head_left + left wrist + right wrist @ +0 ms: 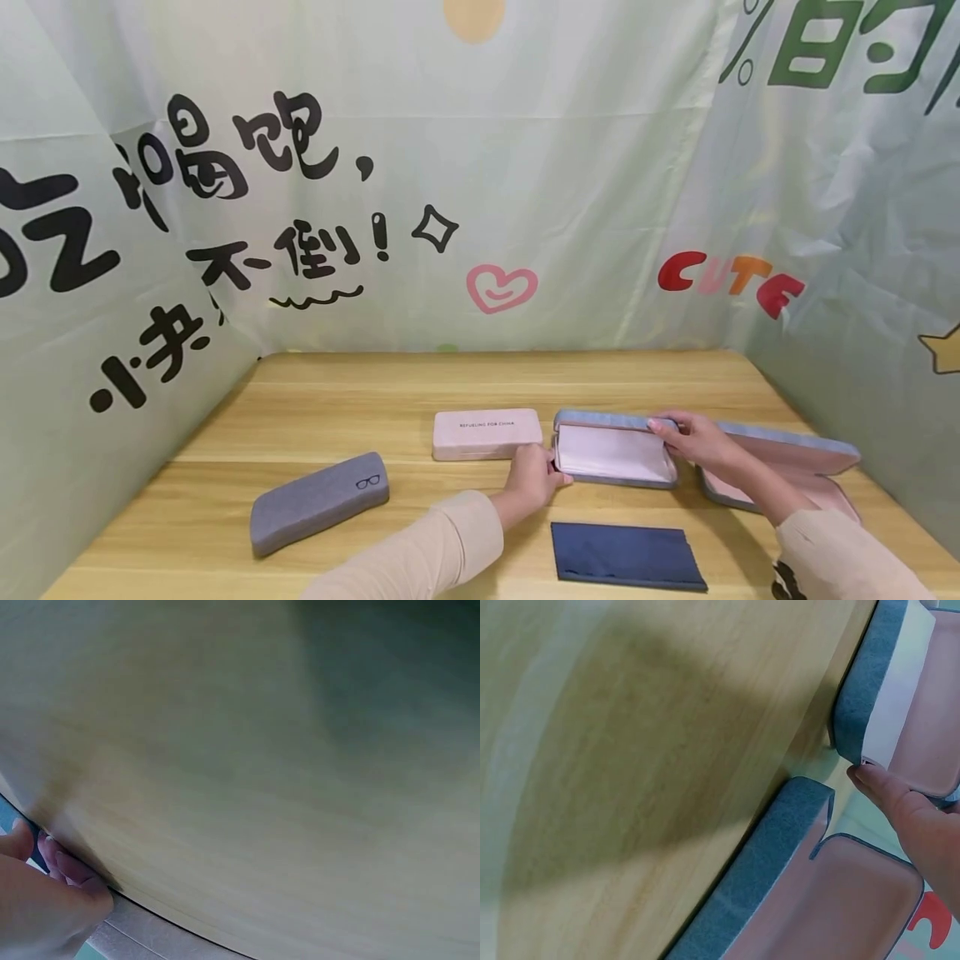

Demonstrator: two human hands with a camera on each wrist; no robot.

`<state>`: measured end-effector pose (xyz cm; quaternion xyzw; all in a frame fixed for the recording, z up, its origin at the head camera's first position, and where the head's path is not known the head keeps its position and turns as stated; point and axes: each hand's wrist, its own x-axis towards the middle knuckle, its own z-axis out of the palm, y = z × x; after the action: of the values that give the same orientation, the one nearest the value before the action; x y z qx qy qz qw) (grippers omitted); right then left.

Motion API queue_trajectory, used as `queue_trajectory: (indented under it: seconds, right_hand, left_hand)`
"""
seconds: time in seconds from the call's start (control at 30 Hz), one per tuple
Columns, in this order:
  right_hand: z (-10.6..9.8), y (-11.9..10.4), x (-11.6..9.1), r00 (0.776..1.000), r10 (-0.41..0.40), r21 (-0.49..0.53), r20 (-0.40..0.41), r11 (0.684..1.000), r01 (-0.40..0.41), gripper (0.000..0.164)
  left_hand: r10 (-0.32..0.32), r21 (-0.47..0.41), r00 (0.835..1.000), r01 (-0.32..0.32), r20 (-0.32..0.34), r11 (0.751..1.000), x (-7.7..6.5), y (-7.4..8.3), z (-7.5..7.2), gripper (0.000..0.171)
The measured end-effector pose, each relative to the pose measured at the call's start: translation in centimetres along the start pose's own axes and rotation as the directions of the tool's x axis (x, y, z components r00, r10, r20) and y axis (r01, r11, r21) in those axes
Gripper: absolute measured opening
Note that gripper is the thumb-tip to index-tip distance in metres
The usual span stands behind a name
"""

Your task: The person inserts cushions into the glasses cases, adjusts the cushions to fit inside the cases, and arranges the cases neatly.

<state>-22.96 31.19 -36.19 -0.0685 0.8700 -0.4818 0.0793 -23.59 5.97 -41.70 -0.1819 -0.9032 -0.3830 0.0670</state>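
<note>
A blue-grey glasses case [618,481] stands open on the table, its lid tilted back and a pale lining or sheet inside. My left hand [531,479] grips its left end, thumb at the front corner. At the lid's right end, my right hand [699,440] pinches the edge, thumb in front and fingers behind. The right wrist view shows that thumb at the corner of the case [866,690]. A closed pink glasses case [483,437] lies just behind my left hand.
Another blue-grey case [795,450] with a pink lining lies open under my right forearm. A folded dark blue cloth [626,557] lies in front. To the left is a closed grey glasses case [321,504]. Printed curtains [585,208] enclose the wooden table [360,383].
</note>
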Motion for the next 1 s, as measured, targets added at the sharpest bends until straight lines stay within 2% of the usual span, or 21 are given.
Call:
queue_trajectory:
  seconds: [0.2, 0.43, 0.77, 1.0]
  right_hand:
    - [-0.25, 0.06, -0.05, 0.999, -0.037, -0.079, -0.006, 0.996, 0.036, 0.056]
    - [-0.25, 0.14, -0.25, 0.995, -0.096, -0.155, -0.016, 0.984, 0.092, 0.053]
    - [-0.42, 0.49, -0.21, 0.992, -0.129, -0.155, -0.009, 0.98, 0.126, 0.05]
    - [-0.71, 0.79, -0.15, 0.988, -0.153, -0.125, 0.023, 0.98, 0.155, 0.048]
  left_hand:
    - [0.009, -0.003, 1.0, -0.009, -0.003, 1.0, 0.24, 0.08, -0.15, 0.027]
    - [-0.023, 0.008, 1.0, 0.023, 0.013, 1.0, 0.17, 0.32, -0.38, 0.033]
    - [-0.048, -0.001, 0.999, 0.048, 0.012, 0.999, 0.19, 0.45, -0.26, 0.022]
    - [-0.05, 0.005, 0.999, 0.05, 0.011, 0.999, 0.25, 0.43, -0.27, 0.026]
